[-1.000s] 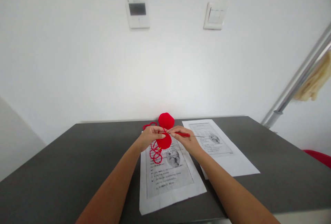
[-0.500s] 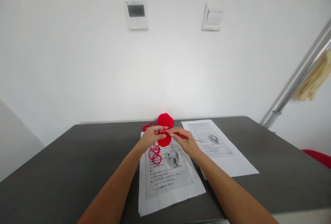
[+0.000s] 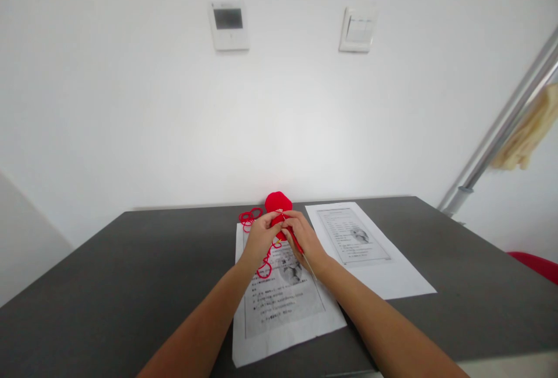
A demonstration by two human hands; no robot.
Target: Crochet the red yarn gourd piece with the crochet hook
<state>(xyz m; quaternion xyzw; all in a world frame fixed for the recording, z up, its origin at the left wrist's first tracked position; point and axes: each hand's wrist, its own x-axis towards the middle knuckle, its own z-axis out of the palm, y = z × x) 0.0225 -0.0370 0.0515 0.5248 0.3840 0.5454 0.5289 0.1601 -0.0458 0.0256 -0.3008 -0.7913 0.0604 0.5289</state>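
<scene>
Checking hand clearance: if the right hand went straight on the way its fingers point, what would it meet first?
Probably the red crocheted piece pinched by the left hand; the right hand, holding a crochet hook, points at it, depth is unclear.

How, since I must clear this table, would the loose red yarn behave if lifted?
Probably floppy: the yarn lies in slack loops on the paper. Likely light, and may drag, since it leads to the left hand.

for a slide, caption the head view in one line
Left hand holds a red crochet piece, right hand a red hook, above a printed sheet.
</scene>
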